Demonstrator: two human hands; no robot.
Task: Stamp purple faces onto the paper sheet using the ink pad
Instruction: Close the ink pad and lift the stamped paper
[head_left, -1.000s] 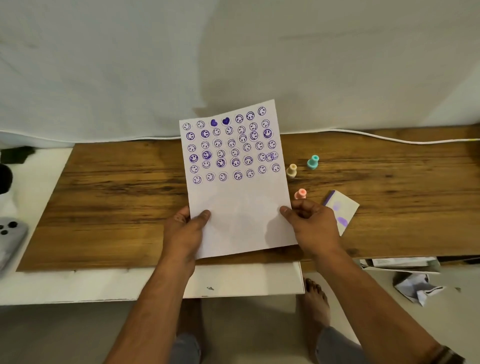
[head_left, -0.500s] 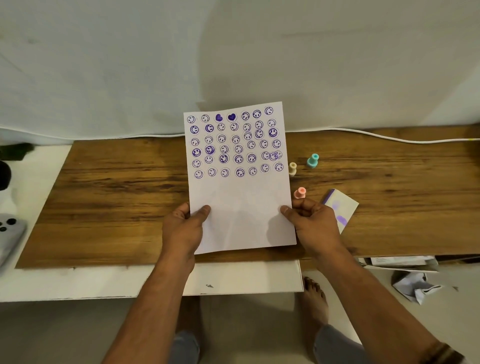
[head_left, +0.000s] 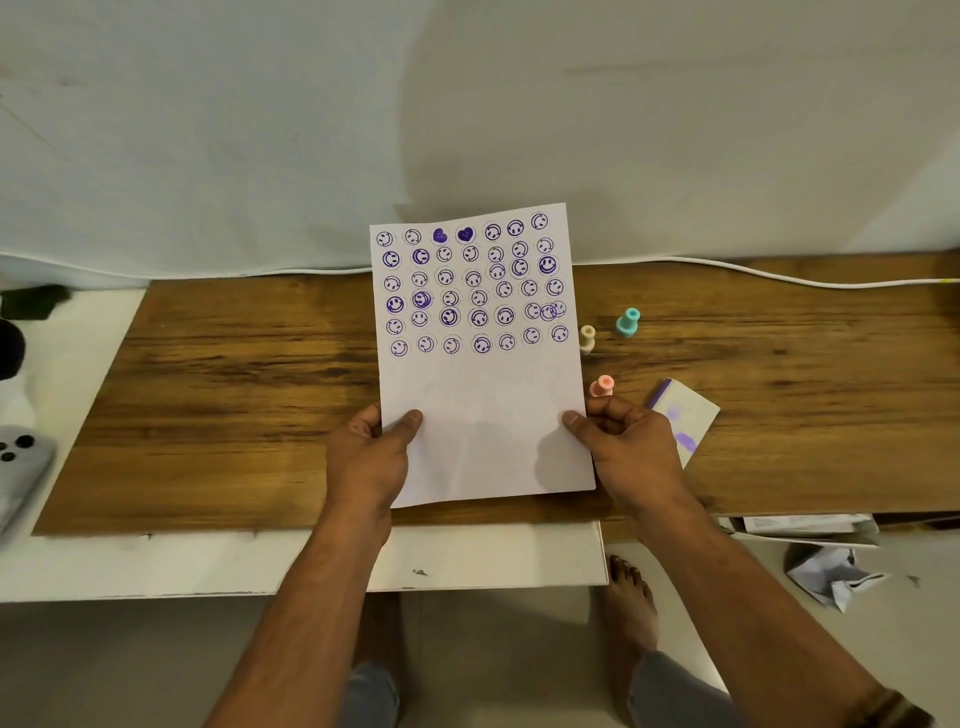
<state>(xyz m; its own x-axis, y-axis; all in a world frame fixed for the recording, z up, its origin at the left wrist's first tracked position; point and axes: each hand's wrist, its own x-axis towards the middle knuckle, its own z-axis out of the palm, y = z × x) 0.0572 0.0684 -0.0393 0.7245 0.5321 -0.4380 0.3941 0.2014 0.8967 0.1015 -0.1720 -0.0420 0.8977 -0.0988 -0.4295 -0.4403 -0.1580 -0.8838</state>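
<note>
Paper sheet (head_left: 483, 364) raised above tabletop (head_left: 234, 395), left hand (head_left: 371, 457) and right hand (head_left: 626, 452) pinching its lower edges, three stamps (head_left: 602, 385) right of sheet.

White paper sheet (head_left: 480, 415), purple smiley rows (two solid hearts); teal (head_left: 627, 322), cream (head_left: 587, 339), pink stamps (head_left: 601, 386).

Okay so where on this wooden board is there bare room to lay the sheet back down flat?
The widest bare patch is the wooden board left of the paper sheet, out to its left edge. Right of the sheet is crowded: three small stampers, pink nearest, and a purple-stained card.
</note>
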